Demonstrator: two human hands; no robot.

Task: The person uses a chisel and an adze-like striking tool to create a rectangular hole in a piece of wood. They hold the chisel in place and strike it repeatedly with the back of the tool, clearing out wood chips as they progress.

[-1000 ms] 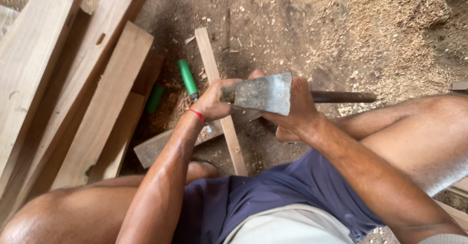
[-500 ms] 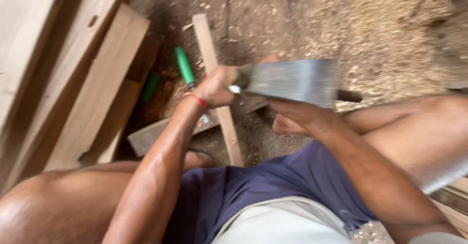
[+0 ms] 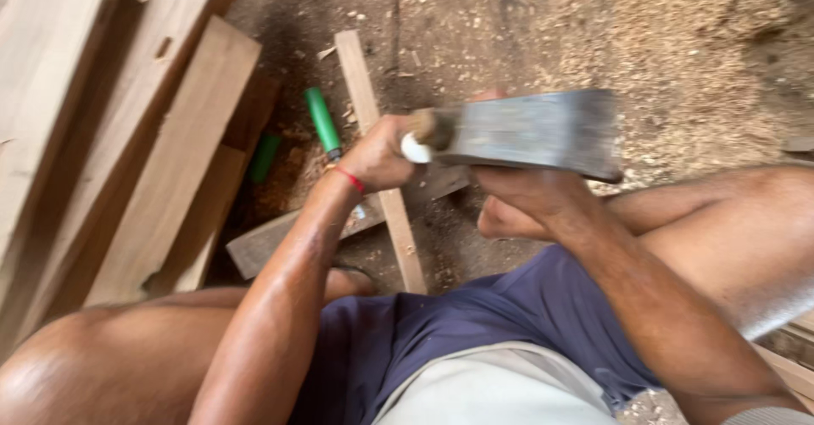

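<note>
Just above the middle of the frame your left hand (image 3: 381, 155) is clenched around a chisel handle (image 3: 418, 132) with a pale, rounded butt end, a thin red band showing at that wrist. Your right hand (image 3: 530, 189) sits just right of it, fingers curled under a broad, flat grey metal blade (image 3: 534, 132), grasping it from below; the blade is motion-blurred, its long lower edge running toward the right of the frame and ending in a sharp corner. Under both hands a narrow pale wooden strip (image 3: 377, 145) runs from the upper middle down toward your lap, crossing over a darker, rougher offcut (image 3: 271, 243) that lies at a slant. Left of the strip, two green cylindrical tool handles (image 3: 322, 121) lie on the ground, one brighter than the other, well apart from your fingers. Stacked planks (image 3: 161, 153) fill the left side, smooth-faced, straight-edged and leaning close together, so that side is hemmed in. Upper right of the frame lies loose sawdust and shavings (image 3: 678, 43), fine and pale over dark packed earth, with open room beyond the blade's tip. Your bare knees border the bottom corners, and dark blue shorts (image 3: 475, 323) fill the lower centre.
</note>
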